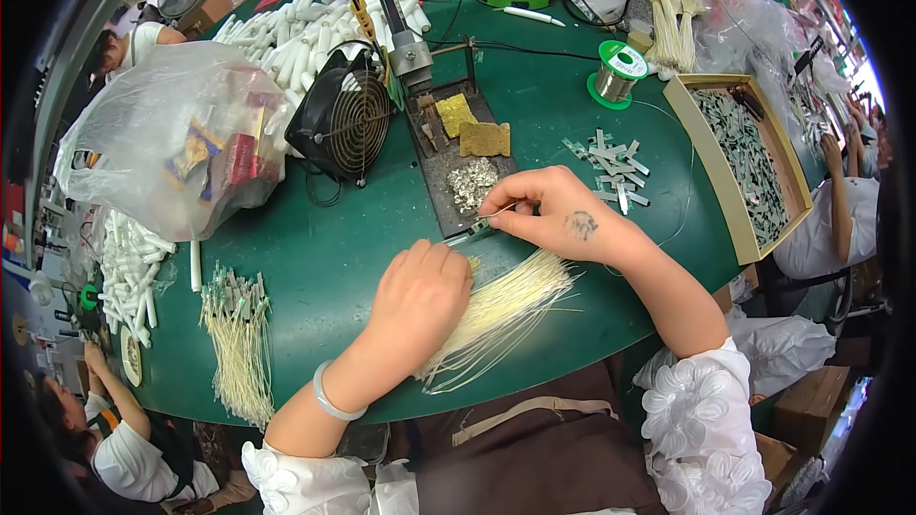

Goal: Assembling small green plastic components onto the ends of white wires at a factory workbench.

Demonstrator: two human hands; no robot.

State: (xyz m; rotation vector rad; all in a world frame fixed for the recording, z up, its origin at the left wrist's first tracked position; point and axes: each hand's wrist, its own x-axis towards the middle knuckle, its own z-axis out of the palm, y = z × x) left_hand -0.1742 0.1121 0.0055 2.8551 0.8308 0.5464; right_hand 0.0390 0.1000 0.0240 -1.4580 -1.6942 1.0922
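My right hand is pinched shut on a thin wire, its fingertips beside a small strip-like part at the front end of a dark metal plate. Just left of it, my left hand is closed with the fingers curled under; what they hold is hidden. A narrow pale strip shows between the two hands. Beneath and beside my left hand lies a bundle of pale yellow wires. On the plate, a heap of silvery solder scraps sits near my right fingertips, with a brown sponge and a yellow sponge behind.
A metal clamp arm and black fan stand behind the hands. Wires with small boards lie left, near a plastic bag and white tubes. Rightward are a solder spool, loose strips and a box's rim.
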